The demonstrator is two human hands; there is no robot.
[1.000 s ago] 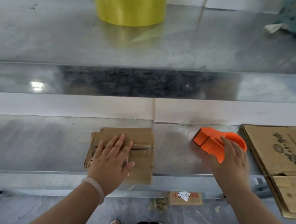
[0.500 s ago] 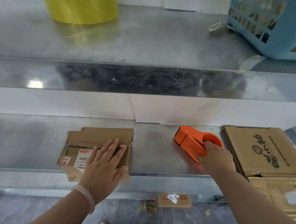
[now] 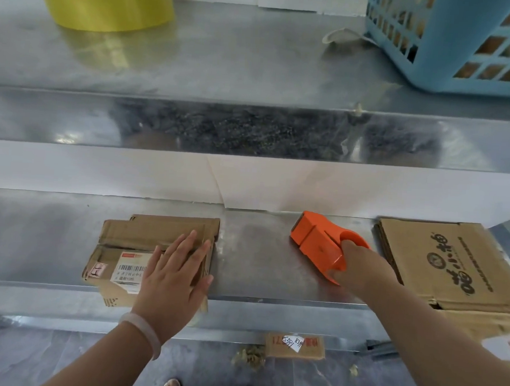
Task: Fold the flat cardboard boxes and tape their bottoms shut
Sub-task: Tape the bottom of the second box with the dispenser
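Left hand flat on folded box — right hand grips orange dispenser.

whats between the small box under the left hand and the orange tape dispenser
Nothing: in the head view, only bare metal shelf separates the small box from the orange tape dispenser gripped by the right hand.

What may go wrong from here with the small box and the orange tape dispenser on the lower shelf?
1. The small cardboard box juts over the front edge of the lower shelf and is pinned only by the flat left hand. If that hand lifts, the box may tip to the floor.
2. The right hand grips the orange tape dispenser. Brought across to the box, its cutter end might catch the spread left hand.
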